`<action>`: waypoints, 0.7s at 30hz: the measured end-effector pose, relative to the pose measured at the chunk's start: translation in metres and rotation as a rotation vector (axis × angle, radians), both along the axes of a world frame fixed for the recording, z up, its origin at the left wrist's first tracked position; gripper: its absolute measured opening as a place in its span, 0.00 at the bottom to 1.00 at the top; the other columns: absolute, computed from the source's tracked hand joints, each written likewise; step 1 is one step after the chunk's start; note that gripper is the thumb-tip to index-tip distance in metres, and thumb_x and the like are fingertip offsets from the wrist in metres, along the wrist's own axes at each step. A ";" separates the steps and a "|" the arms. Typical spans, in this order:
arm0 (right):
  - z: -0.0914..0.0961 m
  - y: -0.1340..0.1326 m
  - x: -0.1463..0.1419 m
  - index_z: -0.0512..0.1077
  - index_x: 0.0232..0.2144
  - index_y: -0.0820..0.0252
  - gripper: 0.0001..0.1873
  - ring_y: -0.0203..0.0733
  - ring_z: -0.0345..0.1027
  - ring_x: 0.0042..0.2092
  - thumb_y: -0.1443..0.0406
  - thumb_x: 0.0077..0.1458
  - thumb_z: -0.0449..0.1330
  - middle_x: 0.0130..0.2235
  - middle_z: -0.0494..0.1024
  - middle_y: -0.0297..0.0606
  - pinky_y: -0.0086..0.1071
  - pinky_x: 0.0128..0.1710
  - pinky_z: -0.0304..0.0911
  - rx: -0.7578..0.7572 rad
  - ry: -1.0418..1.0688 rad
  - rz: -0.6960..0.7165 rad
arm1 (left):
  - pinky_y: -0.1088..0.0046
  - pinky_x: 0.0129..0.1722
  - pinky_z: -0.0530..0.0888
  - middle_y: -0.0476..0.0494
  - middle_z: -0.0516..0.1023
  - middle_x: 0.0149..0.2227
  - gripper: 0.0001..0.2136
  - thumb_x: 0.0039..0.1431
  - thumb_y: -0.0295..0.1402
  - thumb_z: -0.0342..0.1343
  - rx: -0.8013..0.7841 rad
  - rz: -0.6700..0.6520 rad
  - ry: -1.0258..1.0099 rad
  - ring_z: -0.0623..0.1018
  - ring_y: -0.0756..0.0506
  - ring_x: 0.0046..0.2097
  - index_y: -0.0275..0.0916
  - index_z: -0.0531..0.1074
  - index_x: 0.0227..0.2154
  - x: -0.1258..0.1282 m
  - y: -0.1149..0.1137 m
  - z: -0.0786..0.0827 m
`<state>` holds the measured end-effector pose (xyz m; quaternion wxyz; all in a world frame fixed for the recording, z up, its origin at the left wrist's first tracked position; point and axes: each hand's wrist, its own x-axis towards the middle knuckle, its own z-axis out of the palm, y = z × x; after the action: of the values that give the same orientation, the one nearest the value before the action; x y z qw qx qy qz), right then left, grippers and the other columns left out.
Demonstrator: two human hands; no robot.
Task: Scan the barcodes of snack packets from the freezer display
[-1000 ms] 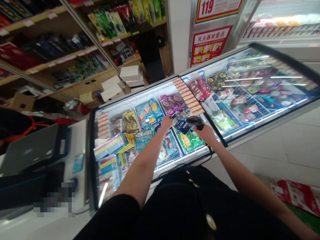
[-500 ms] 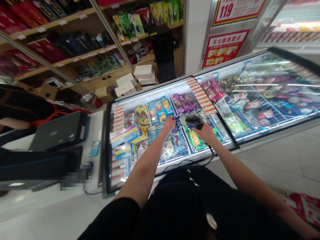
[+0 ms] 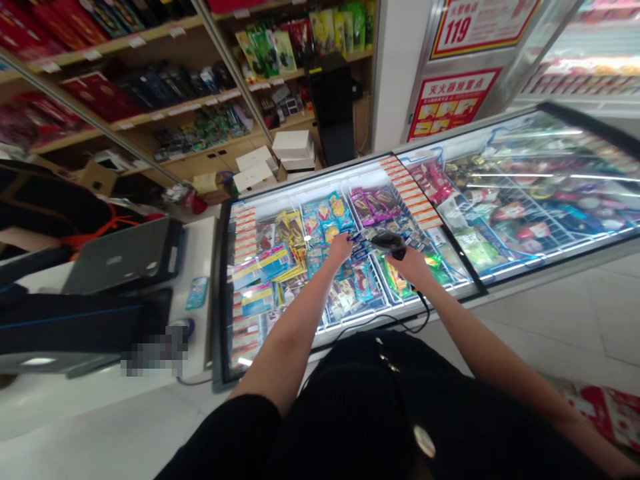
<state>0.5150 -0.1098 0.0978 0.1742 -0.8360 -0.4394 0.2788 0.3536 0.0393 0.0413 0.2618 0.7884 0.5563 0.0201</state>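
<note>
Shop interior: a glass-topped chest freezer [image 3: 500,280] runs across the middle of the view, lit from inside.

Surroundings:
- Wire dividers split the freezer into compartments filled with coloured wrapped ice-cream packets.
- A strip of orange price labels [image 3: 410,193] lies along the frame between two glass panels.
- To the left, a white counter [image 3: 197,250] carries a closed grey laptop [image 3: 120,257] and a small blue-green card [image 3: 199,292].
- White boxes [image 3: 295,143] are stacked behind the freezer, beside a tall black unit [image 3: 333,107].
- Nothing lies between the hands and the freezer top.

Hands:
- The left hand [image 3: 339,248] is extended over the middle compartments, fingers closed on a small blue packet [image 3: 359,237], which it holds above the freezer.
- The right hand [image 3: 411,265] is wrapped around the grip of a black handheld scanner [image 3: 389,241]. The scanner head sits just beside the blue packet, pointing toward it.
- A black cable [image 3: 400,325] hangs from the scanner and loops along the front edge of the freezer.
- Whether the glass under the hands is slid open cannot be told.

Room:
- Wooden shelves [image 3: 150,113] of packaged goods fill the back wall.
- A red sign [image 3: 450,100] is fixed to the pillar at upper right.
- The floor [image 3: 575,320] is pale tile.
- Dark clothing of the person fills the lower centre.
</note>
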 end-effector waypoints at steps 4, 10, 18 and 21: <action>0.004 -0.001 -0.005 0.77 0.42 0.68 0.20 0.48 0.77 0.35 0.55 0.56 0.61 0.28 0.80 0.45 0.30 0.33 0.64 -0.019 -0.010 -0.004 | 0.71 0.53 0.69 0.36 0.78 0.51 0.15 0.64 0.29 0.49 0.006 -0.015 -0.014 0.76 0.42 0.53 0.34 0.75 0.48 -0.003 -0.002 0.002; 0.004 -0.003 -0.008 0.76 0.42 0.67 0.20 0.47 0.77 0.35 0.55 0.56 0.61 0.28 0.80 0.44 0.30 0.34 0.64 -0.010 -0.014 0.002 | 0.71 0.53 0.69 0.36 0.78 0.51 0.14 0.64 0.30 0.49 0.005 -0.016 -0.013 0.75 0.42 0.54 0.34 0.75 0.48 -0.006 -0.003 0.000; 0.002 -0.003 -0.005 0.77 0.41 0.66 0.20 0.47 0.77 0.34 0.54 0.56 0.61 0.27 0.79 0.44 0.30 0.33 0.63 0.007 -0.014 -0.008 | 0.69 0.51 0.71 0.36 0.78 0.51 0.15 0.64 0.31 0.50 -0.008 -0.008 0.017 0.76 0.41 0.52 0.35 0.75 0.49 -0.008 -0.006 0.000; 0.001 -0.005 -0.001 0.77 0.41 0.66 0.20 0.46 0.76 0.33 0.54 0.55 0.61 0.27 0.79 0.42 0.30 0.33 0.63 -0.001 -0.015 -0.022 | 0.68 0.50 0.71 0.35 0.79 0.49 0.15 0.64 0.32 0.50 -0.015 -0.034 0.027 0.77 0.40 0.52 0.35 0.75 0.48 -0.004 -0.013 -0.002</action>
<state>0.5142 -0.1145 0.0985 0.1736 -0.8430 -0.4312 0.2706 0.3496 0.0262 0.0397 0.2607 0.7958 0.5465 0.0009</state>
